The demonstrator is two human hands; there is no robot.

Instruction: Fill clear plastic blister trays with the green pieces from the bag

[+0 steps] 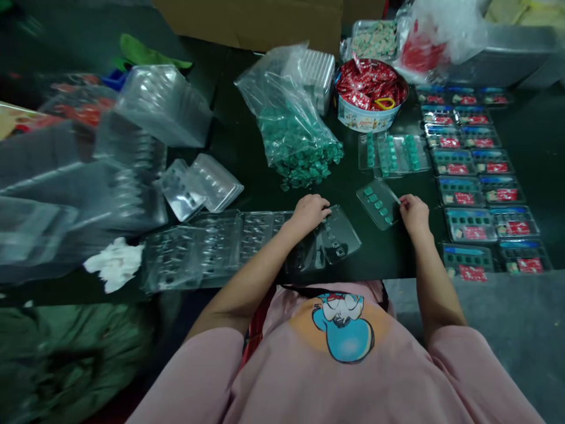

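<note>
My left hand (310,213) has its fingers closed on the upper edge of a clear tray (342,238) with a row of small empty wells. Near the right, my right hand (414,213) pinches the right edge of a clear tray with green pieces (378,205) set in a row. Above and between the hands lies a pile of green pieces (304,168), spilling from a clear plastic bag (286,106). More trays with green pieces (392,154) lie flat beyond my right hand.
Filled packs (474,224) stand in columns at the right. A round tin (368,119) holds red packets. Empty clear trays (220,244) overlap along the front edge at left, with stacked trays (163,106) and white tissue (115,262) beyond. A cardboard box (256,23) is behind.
</note>
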